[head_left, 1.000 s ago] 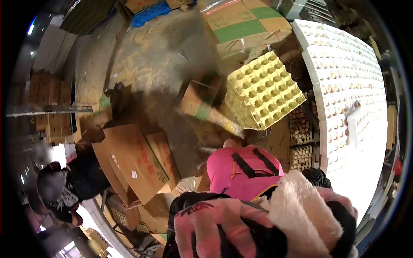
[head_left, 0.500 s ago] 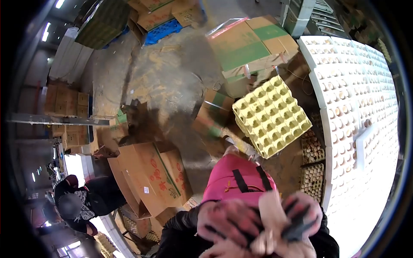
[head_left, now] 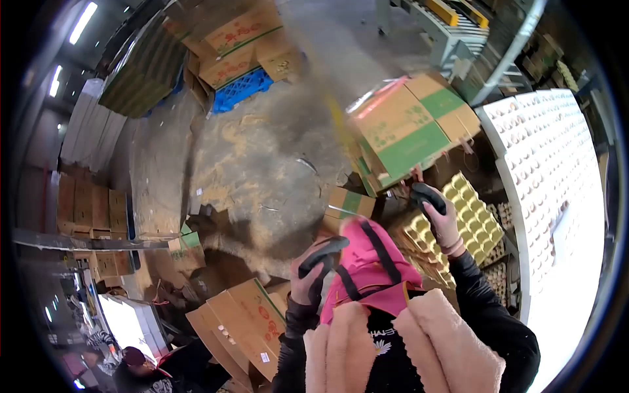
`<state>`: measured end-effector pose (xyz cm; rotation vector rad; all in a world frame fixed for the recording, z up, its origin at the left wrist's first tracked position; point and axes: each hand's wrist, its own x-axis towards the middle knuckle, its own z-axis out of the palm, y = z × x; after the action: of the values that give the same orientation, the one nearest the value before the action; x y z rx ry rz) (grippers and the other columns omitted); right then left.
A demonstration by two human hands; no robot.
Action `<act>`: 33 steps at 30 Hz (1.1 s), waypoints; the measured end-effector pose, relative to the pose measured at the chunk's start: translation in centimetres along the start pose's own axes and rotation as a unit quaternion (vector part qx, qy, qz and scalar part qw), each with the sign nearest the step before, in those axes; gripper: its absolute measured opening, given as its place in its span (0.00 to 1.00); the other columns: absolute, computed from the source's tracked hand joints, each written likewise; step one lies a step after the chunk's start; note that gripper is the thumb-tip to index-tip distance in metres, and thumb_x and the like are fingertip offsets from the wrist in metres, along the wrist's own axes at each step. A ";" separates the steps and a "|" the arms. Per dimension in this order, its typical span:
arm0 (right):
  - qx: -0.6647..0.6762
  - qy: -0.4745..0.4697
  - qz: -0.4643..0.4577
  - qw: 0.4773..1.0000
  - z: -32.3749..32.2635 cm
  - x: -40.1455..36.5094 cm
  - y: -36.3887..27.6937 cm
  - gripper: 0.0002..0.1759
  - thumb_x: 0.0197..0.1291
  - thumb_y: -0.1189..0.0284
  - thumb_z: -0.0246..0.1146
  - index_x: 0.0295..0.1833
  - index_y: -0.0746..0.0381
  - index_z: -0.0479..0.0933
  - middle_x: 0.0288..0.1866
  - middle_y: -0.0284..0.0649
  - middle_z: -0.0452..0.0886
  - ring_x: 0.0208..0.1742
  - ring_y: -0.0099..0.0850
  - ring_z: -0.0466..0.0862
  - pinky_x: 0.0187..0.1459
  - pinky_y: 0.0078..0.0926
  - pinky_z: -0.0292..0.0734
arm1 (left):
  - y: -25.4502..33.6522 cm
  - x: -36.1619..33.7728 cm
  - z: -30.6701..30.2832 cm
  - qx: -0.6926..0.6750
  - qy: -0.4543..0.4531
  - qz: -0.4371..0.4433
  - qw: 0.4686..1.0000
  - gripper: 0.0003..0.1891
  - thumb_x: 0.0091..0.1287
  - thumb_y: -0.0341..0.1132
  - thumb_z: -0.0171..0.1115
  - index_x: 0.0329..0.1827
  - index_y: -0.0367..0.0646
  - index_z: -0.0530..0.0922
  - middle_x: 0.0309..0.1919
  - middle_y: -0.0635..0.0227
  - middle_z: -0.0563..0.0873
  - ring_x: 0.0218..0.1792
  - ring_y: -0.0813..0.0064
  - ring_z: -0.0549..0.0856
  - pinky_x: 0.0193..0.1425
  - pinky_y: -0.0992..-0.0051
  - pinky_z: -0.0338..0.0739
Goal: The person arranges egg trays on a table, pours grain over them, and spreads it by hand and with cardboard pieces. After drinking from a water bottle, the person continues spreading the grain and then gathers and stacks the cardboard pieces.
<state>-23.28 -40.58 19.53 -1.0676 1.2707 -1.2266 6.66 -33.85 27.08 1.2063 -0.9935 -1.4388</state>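
Note:
My left hand (head_left: 313, 270), in a pink glove with dark fingers, is raised beside a pink garment (head_left: 357, 252) with black straps that covers my front. Its fingers point right, apart from the thumb, and nothing shows in them. On the other side my right hand (head_left: 438, 213), gloved alike, is held up with bent fingers and a gap at the thumb. It overlaps yellow egg trays (head_left: 473, 219) in this view and holds nothing visible. Two pale pink fleece flaps (head_left: 442, 334) hang loose over my dark top (head_left: 380, 327).
A green-taped carton (head_left: 413, 128) stands ahead, close to a roller conveyor (head_left: 458, 39). White trays of eggs (head_left: 544, 177) fill the right side. An open carton (head_left: 242, 321) is at lower left, near another person (head_left: 157, 370). Blue crate (head_left: 239, 92) and cartons stand farther back.
My hands have parted from the fleece at my chest, left hand to the left and right hand to the right and forward. The view has shifted, and the other person appears lower.

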 end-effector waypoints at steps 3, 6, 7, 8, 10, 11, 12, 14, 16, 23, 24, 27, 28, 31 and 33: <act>-0.234 -0.036 -0.118 0.964 3.4 6.5 -0.2 0.18 0.56 0.74 0.64 0.53 0.69 0.77 0.52 0.50 0.81 0.52 0.43 0.81 0.59 0.33 0.71 | 0.3 4.3 -3.9 -0.003 0.012 0.015 1.000 0.24 0.60 0.39 0.55 0.52 0.25 0.78 0.53 0.51 0.82 0.56 0.65 0.79 0.65 0.72 0.66; -0.359 -0.034 -0.241 0.901 7.1 13.4 2.7 0.14 0.60 0.71 0.63 0.46 0.70 0.79 0.41 0.48 0.84 0.41 0.39 0.83 0.43 0.31 0.76 | 1.2 8.1 -8.8 0.050 0.042 0.000 0.998 0.23 0.62 0.37 0.52 0.53 0.25 0.78 0.50 0.52 0.83 0.54 0.67 0.80 0.63 0.74 0.67; -0.258 -0.034 -0.149 0.954 9.1 16.0 3.8 0.14 0.60 0.70 0.63 0.44 0.70 0.79 0.38 0.46 0.84 0.39 0.35 0.83 0.41 0.29 0.76 | -0.9 9.2 -11.8 0.049 0.087 0.008 0.995 0.22 0.62 0.35 0.52 0.53 0.25 0.78 0.50 0.52 0.84 0.53 0.65 0.81 0.63 0.72 0.69; -0.149 -0.013 -0.059 0.987 11.1 18.6 4.9 0.14 0.61 0.69 0.63 0.43 0.71 0.79 0.35 0.44 0.84 0.36 0.31 0.83 0.39 0.27 0.76 | -2.4 10.4 -14.3 -0.016 0.156 0.019 0.987 0.21 0.62 0.34 0.52 0.52 0.25 0.78 0.49 0.52 0.85 0.52 0.64 0.82 0.61 0.71 0.71; -0.083 -0.072 0.034 0.993 15.0 23.4 4.2 0.17 0.60 0.64 0.63 0.39 0.71 0.80 0.28 0.44 0.84 0.30 0.31 0.81 0.36 0.29 0.76 | -2.0 14.2 -18.4 0.009 0.252 0.038 0.967 0.20 0.65 0.34 0.54 0.52 0.25 0.78 0.48 0.52 0.85 0.51 0.63 0.83 0.62 0.70 0.71; -0.188 -0.021 -0.029 0.982 17.1 26.1 6.0 0.20 0.60 0.60 0.62 0.38 0.69 0.81 0.26 0.49 0.82 0.27 0.35 0.80 0.33 0.34 0.74 | -1.3 17.5 -20.6 0.034 0.268 0.050 0.962 0.20 0.65 0.34 0.54 0.52 0.25 0.78 0.47 0.52 0.85 0.51 0.63 0.83 0.62 0.70 0.72; -0.215 -0.066 -0.019 0.974 19.0 29.2 5.2 0.22 0.59 0.56 0.62 0.39 0.68 0.81 0.29 0.55 0.81 0.28 0.42 0.80 0.32 0.39 0.72 | -0.2 21.6 -22.1 0.021 0.279 0.069 0.958 0.19 0.65 0.34 0.55 0.51 0.24 0.79 0.47 0.51 0.85 0.50 0.62 0.83 0.62 0.70 0.72; -0.435 -0.131 -0.052 0.889 20.6 37.4 11.6 0.22 0.57 0.55 0.64 0.37 0.67 0.82 0.29 0.52 0.83 0.33 0.46 0.83 0.37 0.36 0.76 | 4.0 32.3 -24.3 0.068 0.231 0.097 0.966 0.20 0.65 0.33 0.55 0.52 0.24 0.78 0.49 0.50 0.84 0.52 0.61 0.82 0.64 0.67 0.71; -0.443 -0.066 -0.209 0.869 21.8 44.1 11.0 0.22 0.56 0.54 0.65 0.29 0.65 0.83 0.21 0.51 0.80 0.24 0.45 0.81 0.31 0.38 0.75 | 4.7 46.3 -28.4 0.059 0.143 0.123 0.980 0.18 0.64 0.30 0.55 0.53 0.26 0.78 0.50 0.50 0.84 0.54 0.62 0.81 0.65 0.68 0.70; -0.448 -0.061 0.004 0.892 21.1 55.8 9.8 0.24 0.57 0.48 0.60 0.23 0.56 0.82 0.19 0.44 0.79 0.24 0.44 0.80 0.28 0.39 0.74 | 12.2 76.2 -23.1 -0.009 -0.076 0.030 0.997 0.20 0.66 0.24 0.52 0.61 0.29 0.73 0.57 0.57 0.79 0.58 0.69 0.78 0.63 0.73 0.71; -0.435 -0.033 0.009 0.900 21.3 57.3 9.0 0.24 0.57 0.47 0.60 0.24 0.56 0.83 0.20 0.44 0.80 0.25 0.44 0.81 0.30 0.39 0.75 | 13.0 79.2 -21.5 -0.015 -0.085 0.041 0.995 0.20 0.69 0.28 0.52 0.63 0.29 0.71 0.56 0.57 0.80 0.58 0.68 0.78 0.62 0.69 0.72; -0.374 0.059 0.060 0.924 21.4 59.7 8.5 0.24 0.58 0.46 0.60 0.29 0.56 0.85 0.24 0.43 0.82 0.29 0.43 0.82 0.35 0.38 0.77 | 14.1 88.4 -17.1 0.046 -0.128 0.004 0.991 0.20 0.72 0.33 0.50 0.64 0.31 0.71 0.55 0.56 0.81 0.57 0.67 0.79 0.63 0.67 0.72; -0.362 0.095 0.140 0.917 21.8 60.5 7.0 0.25 0.58 0.46 0.59 0.32 0.57 0.85 0.24 0.43 0.83 0.30 0.44 0.83 0.38 0.37 0.77 | 14.0 91.6 -15.5 0.060 -0.166 0.043 0.983 0.21 0.73 0.34 0.49 0.65 0.32 0.69 0.57 0.53 0.79 0.57 0.64 0.80 0.63 0.65 0.73; -0.269 0.152 0.235 0.922 21.6 62.1 3.0 0.20 0.59 0.54 0.61 0.32 0.59 0.85 0.24 0.43 0.83 0.27 0.38 0.84 0.34 0.33 0.77 | 12.8 103.2 -9.4 -0.157 -0.206 -0.107 0.960 0.21 0.75 0.37 0.46 0.68 0.38 0.66 0.59 0.50 0.77 0.56 0.59 0.81 0.62 0.62 0.75; -0.287 0.241 0.124 0.919 21.6 62.8 4.9 0.16 0.61 0.64 0.62 0.33 0.67 0.83 0.21 0.42 0.83 0.21 0.27 0.83 0.26 0.25 0.76 | 12.5 110.8 -5.0 -0.167 -0.264 -0.103 0.944 0.22 0.76 0.41 0.46 0.68 0.40 0.66 0.59 0.49 0.77 0.55 0.57 0.81 0.61 0.60 0.76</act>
<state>-6.50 -104.28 10.03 -0.9845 2.1726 -0.9664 10.02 -145.02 17.31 0.6998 -0.9331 -2.0688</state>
